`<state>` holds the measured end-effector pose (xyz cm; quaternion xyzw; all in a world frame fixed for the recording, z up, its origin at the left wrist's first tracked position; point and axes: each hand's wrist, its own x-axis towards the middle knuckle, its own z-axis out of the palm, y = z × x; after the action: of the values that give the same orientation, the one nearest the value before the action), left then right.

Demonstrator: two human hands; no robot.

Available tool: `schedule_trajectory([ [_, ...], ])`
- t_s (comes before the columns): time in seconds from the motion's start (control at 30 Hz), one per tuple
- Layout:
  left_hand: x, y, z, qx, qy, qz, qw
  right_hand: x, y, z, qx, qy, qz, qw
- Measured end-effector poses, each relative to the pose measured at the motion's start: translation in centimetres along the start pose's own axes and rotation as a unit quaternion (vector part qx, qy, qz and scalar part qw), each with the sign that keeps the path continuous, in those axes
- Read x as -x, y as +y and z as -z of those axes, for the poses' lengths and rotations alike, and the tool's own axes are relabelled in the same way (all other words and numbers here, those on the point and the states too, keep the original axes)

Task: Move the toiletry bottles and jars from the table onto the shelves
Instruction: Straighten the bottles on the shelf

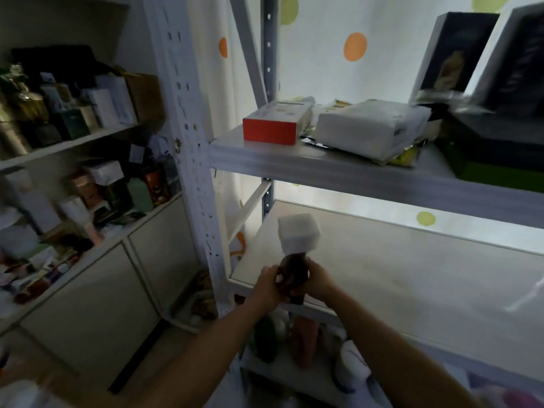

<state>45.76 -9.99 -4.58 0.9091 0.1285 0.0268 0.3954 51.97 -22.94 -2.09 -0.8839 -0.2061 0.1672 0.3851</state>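
Both hands grip one dark bottle (295, 269) with a white square cap, upright at 6 o'clock. The left hand (269, 282) is on its 9 o'clock side and the right hand (319, 279) on its 3 o'clock side, fingers curled round the body.

The bottle hangs just over the near edge of the middle shelf (412, 275), not yet set down. As far as I can see, that shelf holds no bottles or jars.

The upper shelf (323, 163), at 1 o'clock, carries a red box (269, 132) and a white packet (371, 128), with no toiletries I can make out.

Below the hands stand a green bottle (265, 338) and an orange bottle (304, 340). Whether they sit on the counter or a lower shelf I can't tell, as it is dim and blurred there.

My read: early going. This bottle is mid-placement, and most of the job is left.
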Motion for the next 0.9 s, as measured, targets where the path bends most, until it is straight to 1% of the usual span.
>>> schedule_trajectory([
  [0.1,-1.4,-0.3,-0.6,0.007,0.003,0.01,1.0,-0.8,0.4,0.2,-0.01,0.016,-0.003,1.0],
  [0.2,-2.2,-0.6,-1.4,0.027,0.032,0.021,0.999,-1.0,0.8,-0.4,-0.07,0.037,-0.02,0.997],
  [0.3,-1.1,-0.5,-3.0,0.073,0.104,0.029,0.992,0.8,1.4,-2.5,-0.187,0.11,-0.042,0.975],
  [0.37,1.0,-0.1,-4.2,0.116,0.169,0.039,0.978,2.7,1.6,-4.3,-0.239,0.167,-0.033,0.956],
  [0.4,2.1,0.3,-4.7,0.135,0.192,0.034,0.971,3.6,1.6,-5.2,-0.263,0.184,-0.021,0.947],
  [0.43,3.1,0.5,-5.2,0.155,0.198,0.026,0.968,4.3,1.7,-5.9,-0.273,0.195,-0.012,0.942],
  [0.53,4.4,1.2,-5.4,0.201,0.152,0.024,0.968,5.0,1.6,-6.7,-0.274,0.203,0.003,0.94],
  [0.63,3.2,0.9,-4.9,0.224,0.141,0.029,0.964,4.0,1.7,-6.3,-0.298,0.174,-0.013,0.938],
  [0.73,1.5,0.9,-3.5,0.258,0.097,0.046,0.96,2.6,2.0,-5.7,-0.277,0.15,-0.008,0.949],
  [0.8,0.2,0.7,-3.1,0.259,0.069,0.057,0.962,1.8,2.1,-5.4,-0.278,0.135,-0.003,0.951],
  [0.9,-1.0,0.6,-2.7,0.255,0.048,0.076,0.963,1.0,1.8,-4.8,-0.281,0.123,-0.001,0.952],
])
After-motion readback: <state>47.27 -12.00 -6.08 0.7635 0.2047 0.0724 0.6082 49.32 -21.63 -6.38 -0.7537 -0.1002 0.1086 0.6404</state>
